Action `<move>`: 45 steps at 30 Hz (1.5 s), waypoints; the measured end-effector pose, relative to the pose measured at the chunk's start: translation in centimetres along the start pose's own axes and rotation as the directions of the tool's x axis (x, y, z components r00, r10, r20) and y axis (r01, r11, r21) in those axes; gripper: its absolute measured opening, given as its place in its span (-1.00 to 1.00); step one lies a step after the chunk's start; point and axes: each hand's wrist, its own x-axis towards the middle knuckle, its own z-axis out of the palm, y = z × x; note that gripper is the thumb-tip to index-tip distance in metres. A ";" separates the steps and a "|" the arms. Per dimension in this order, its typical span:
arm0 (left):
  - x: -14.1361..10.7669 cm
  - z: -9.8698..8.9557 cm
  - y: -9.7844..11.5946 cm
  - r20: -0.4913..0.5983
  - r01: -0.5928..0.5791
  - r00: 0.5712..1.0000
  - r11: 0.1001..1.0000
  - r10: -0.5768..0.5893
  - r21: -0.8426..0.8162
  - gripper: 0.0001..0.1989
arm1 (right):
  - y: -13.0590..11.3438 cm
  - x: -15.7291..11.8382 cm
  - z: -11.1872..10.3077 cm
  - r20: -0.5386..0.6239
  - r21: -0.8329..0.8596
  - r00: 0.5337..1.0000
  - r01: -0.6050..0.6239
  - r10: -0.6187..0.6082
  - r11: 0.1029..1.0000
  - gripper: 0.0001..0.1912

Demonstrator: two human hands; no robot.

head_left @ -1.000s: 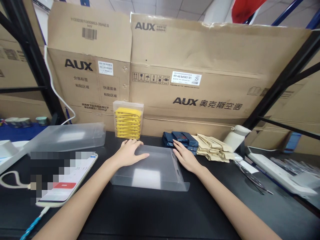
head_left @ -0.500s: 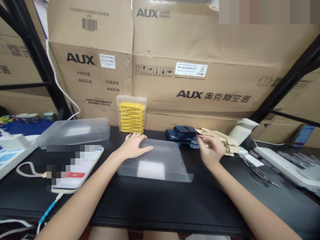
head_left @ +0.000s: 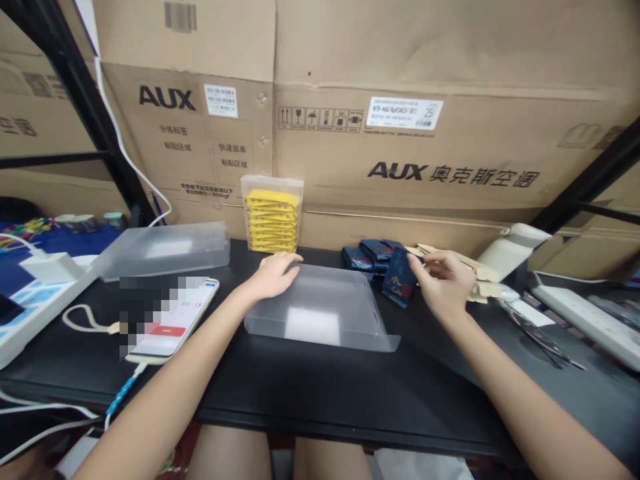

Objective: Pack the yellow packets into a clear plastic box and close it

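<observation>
My right hand (head_left: 447, 283) pinches a dark blue sachet (head_left: 398, 277) by its upper right corner, holding it upright above the table. Just behind it lies a pile of similar blue sachets (head_left: 370, 255), and beige sachets (head_left: 483, 272) show partly behind my hand. My left hand (head_left: 275, 275) rests with its fingers stretched out on the far left edge of a clear plastic box (head_left: 325, 300), which lies flat in front of me. Behind my left hand stands a clear box of stacked yellow sachets (head_left: 273, 220).
Another clear plastic box (head_left: 165, 250) lies at the left, behind a phone (head_left: 175, 320) on a cable. A white bottle (head_left: 517, 250) leans at the right, near eyeglasses (head_left: 540, 330) and a power strip (head_left: 587, 320). Large cardboard boxes (head_left: 330, 147) wall off the back.
My right hand has drawn one blue sachet away from the pile, so its printed front now shows. My left hand stays on the clear box. The camera view has tilted slightly.
</observation>
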 end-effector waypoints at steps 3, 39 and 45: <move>0.8 -0.3 -0.7 -0.104 0.112 0.982 0.926 -0.159 -0.359 -0.63 | 0.2 -0.3 0.2 0.141 -0.101 0.984 0.121 -0.106 0.987 -0.75; 0.3 -0.1 -2.7 0.123 0.348 0.919 0.627 -0.374 -0.697 -0.60 | 0.3 0.3 -0.3 0.803 -0.205 0.316 -0.648 0.505 0.733 -0.74; 0.4 0.0 -3.0 0.095 0.328 0.924 0.641 -0.369 -0.694 -0.61 | 0.2 -0.1 0.0 0.809 -0.154 0.293 -0.731 0.510 0.664 -0.71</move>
